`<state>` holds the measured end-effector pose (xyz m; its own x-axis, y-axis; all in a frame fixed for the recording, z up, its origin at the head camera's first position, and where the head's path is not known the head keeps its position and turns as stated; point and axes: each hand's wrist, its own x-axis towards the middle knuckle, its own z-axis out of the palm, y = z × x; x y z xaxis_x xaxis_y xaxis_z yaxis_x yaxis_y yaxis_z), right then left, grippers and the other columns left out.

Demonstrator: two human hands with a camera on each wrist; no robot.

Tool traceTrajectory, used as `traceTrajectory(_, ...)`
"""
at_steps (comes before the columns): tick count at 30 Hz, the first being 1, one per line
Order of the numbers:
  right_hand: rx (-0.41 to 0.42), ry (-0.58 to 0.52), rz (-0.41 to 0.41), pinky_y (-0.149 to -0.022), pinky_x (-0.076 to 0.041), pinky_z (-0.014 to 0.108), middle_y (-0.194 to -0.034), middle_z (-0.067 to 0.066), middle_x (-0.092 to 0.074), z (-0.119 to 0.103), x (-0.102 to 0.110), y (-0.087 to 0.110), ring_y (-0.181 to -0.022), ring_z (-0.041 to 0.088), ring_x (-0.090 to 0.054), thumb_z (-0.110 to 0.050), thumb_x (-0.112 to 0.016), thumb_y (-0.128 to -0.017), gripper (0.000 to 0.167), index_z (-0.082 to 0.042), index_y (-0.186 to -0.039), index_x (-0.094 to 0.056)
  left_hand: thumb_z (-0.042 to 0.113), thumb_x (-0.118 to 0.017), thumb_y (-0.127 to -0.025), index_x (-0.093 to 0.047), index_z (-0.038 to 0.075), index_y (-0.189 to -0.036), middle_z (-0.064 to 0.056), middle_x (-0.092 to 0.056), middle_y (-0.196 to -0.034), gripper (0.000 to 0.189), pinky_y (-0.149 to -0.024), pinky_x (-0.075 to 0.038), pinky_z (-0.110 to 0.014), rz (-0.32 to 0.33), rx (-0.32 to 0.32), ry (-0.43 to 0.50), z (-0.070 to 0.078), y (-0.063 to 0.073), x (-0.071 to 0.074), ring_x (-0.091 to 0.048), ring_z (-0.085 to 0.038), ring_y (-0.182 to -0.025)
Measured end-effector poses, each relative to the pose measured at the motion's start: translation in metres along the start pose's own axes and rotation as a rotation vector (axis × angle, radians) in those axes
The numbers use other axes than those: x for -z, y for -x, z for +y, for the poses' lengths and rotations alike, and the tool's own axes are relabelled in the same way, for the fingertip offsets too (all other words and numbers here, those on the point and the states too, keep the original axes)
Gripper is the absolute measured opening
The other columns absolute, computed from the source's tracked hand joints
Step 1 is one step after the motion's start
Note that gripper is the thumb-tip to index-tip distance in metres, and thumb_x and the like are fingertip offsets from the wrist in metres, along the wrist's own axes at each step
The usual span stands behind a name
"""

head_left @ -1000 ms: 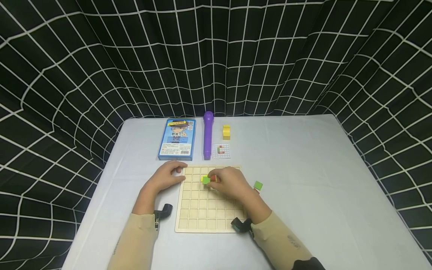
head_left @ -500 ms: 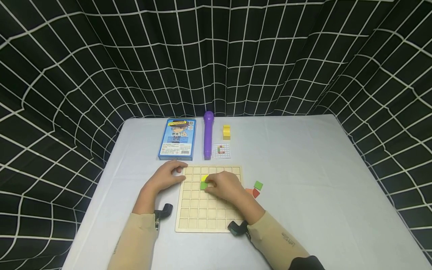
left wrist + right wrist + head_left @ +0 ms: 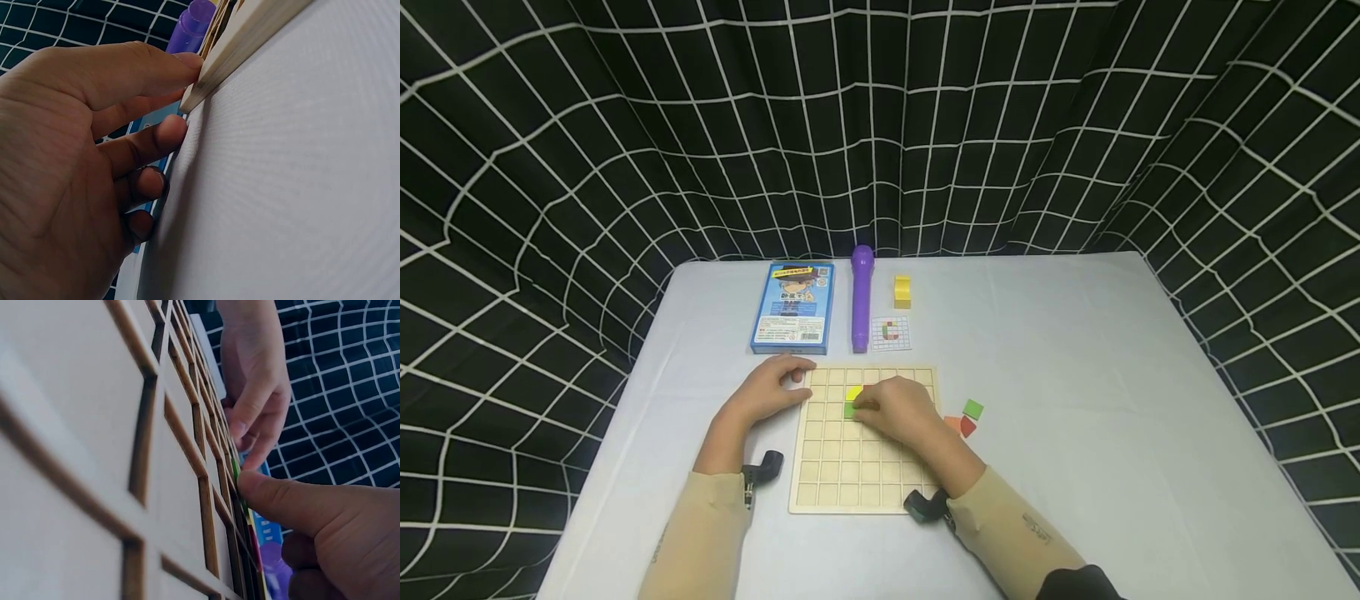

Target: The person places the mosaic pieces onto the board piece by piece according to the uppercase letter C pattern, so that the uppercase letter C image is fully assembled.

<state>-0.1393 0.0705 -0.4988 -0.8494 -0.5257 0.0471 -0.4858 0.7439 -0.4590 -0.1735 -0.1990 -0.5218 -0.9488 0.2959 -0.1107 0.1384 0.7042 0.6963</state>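
Observation:
A pale wooden grid board (image 3: 827, 475) lies before me on the white table. My left hand (image 3: 767, 390) holds its far left corner, thumb on the side edge and index finger at the corner; the other fingers hang loosely curled beside it in the left wrist view. Over the board's upper middle, my right hand (image 3: 901, 411) pinches a green tile (image 3: 848, 411) between thumb and fingers, low at its cell. Just beyond it sits a yellow tile (image 3: 853, 392), with a red piece (image 3: 867, 387) partly hidden by the right hand.
Right of the board lie a loose green tile (image 3: 973, 408), a red piece (image 3: 968, 427) and an orange piece (image 3: 952, 423). Behind it are a blue box (image 3: 792, 308), a purple microphone-shaped stick (image 3: 862, 300), a grid pattern card (image 3: 891, 333) and a yellow block (image 3: 902, 292).
My right hand has brought the green tile down and slightly toward me, into line below the yellow tile, and has let go of the red piece there. My left hand stays put.

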Motion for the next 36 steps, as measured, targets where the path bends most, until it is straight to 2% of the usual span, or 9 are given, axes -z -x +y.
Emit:
traceTrajectory(5, -0.019, -0.011, 0.015, -0.081, -0.056, 0.034, -0.099, -0.010, -0.076, -0.003, 0.007, 0.002, -0.095, 0.014, -0.072, -0.036, -0.079, -0.090, 0.022, -0.022, -0.106, -0.081, 0.025, -0.080, -0.086, -0.067, 0.015, -0.133, 0.001, -0.055, -0.099, 0.049, -0.098, -0.042, -0.046, 0.003, -0.012, -0.011, -0.001, -0.001, 0.000, -0.050, -0.023, -0.103)
traceTrajectory(8, -0.037, -0.031, 0.038, -0.073, -0.055, 0.033, -0.090, -0.011, -0.074, -0.003, 0.015, 0.006, -0.082, 0.012, -0.068, -0.036, -0.080, -0.089, 0.023, -0.021, -0.108, -0.081, 0.024, -0.080, -0.086, -0.067, 0.015, -0.133, 0.001, -0.056, -0.099, 0.049, -0.100, -0.042, -0.046, 0.007, -0.004, -0.010, -0.001, 0.000, 0.000, -0.050, -0.024, -0.104)
traceTrajectory(12, -0.070, -0.051, 0.054, -0.058, -0.045, 0.029, -0.066, -0.012, -0.058, -0.001, 0.025, 0.014, -0.061, 0.009, -0.050, -0.036, -0.079, -0.090, 0.025, -0.022, -0.111, -0.080, 0.024, -0.080, -0.087, -0.067, 0.015, -0.133, 0.000, -0.056, -0.100, 0.049, -0.102, -0.041, -0.047, 0.005, 0.011, 0.000, 0.000, 0.001, 0.000, -0.050, -0.024, -0.106)
traceTrajectory(16, -0.109, -0.088, 0.045, -0.052, -0.034, 0.026, -0.057, -0.012, -0.043, 0.005, 0.036, 0.026, -0.054, 0.006, -0.036, -0.036, -0.078, -0.092, 0.030, -0.021, -0.117, -0.077, 0.023, -0.080, -0.086, -0.067, 0.015, -0.133, -0.001, -0.056, -0.101, 0.049, -0.100, -0.041, -0.046, 0.004, 0.012, 0.011, 0.001, 0.001, 0.000, -0.049, -0.025, -0.106)
traceTrajectory(20, -0.168, -0.175, 0.027, -0.050, -0.030, 0.026, -0.057, -0.009, -0.042, 0.010, 0.047, 0.039, -0.052, 0.007, -0.033, -0.036, -0.078, -0.091, 0.035, -0.019, -0.122, -0.075, 0.023, -0.080, -0.086, -0.067, 0.015, -0.133, -0.001, -0.056, -0.100, 0.050, -0.098, -0.041, -0.045, 0.005, 0.010, 0.011, 0.001, 0.001, 0.000, -0.049, -0.024, -0.105)
traceTrajectory(26, -0.252, -0.275, 0.041, -0.054, -0.037, 0.029, -0.063, -0.005, -0.049, 0.024, 0.057, 0.060, -0.055, 0.010, -0.041, -0.032, -0.079, -0.090, 0.038, -0.017, -0.125, -0.074, 0.023, -0.080, -0.085, -0.068, 0.014, -0.132, -0.001, -0.056, -0.100, 0.049, -0.097, -0.041, -0.044, 0.008, -0.002, 0.014, 0.000, -0.002, -0.001, -0.050, -0.024, -0.104)
traceTrajectory(31, -0.296, -0.336, 0.064, -0.053, -0.040, 0.029, -0.069, -0.002, -0.051, 0.043, 0.061, 0.078, -0.057, 0.012, -0.044, -0.027, -0.081, -0.089, 0.040, -0.012, -0.125, -0.073, 0.023, -0.080, -0.085, -0.068, 0.014, -0.132, -0.001, -0.056, -0.099, 0.049, -0.096, -0.041, -0.043, 0.011, -0.012, 0.014, -0.001, -0.002, -0.001, -0.050, -0.024, -0.103)
traceTrajectory(36, -0.380, -0.352, 0.088, -0.058, -0.042, 0.030, -0.074, 0.000, -0.051, 0.063, 0.062, 0.094, -0.065, 0.016, -0.048, -0.024, -0.081, -0.088, 0.043, -0.011, -0.128, -0.071, 0.024, -0.080, -0.086, -0.068, 0.015, -0.133, -0.001, -0.055, -0.098, 0.050, -0.097, -0.041, -0.044, 0.008, -0.003, 0.006, -0.001, -0.002, -0.001, -0.050, -0.024, -0.103)
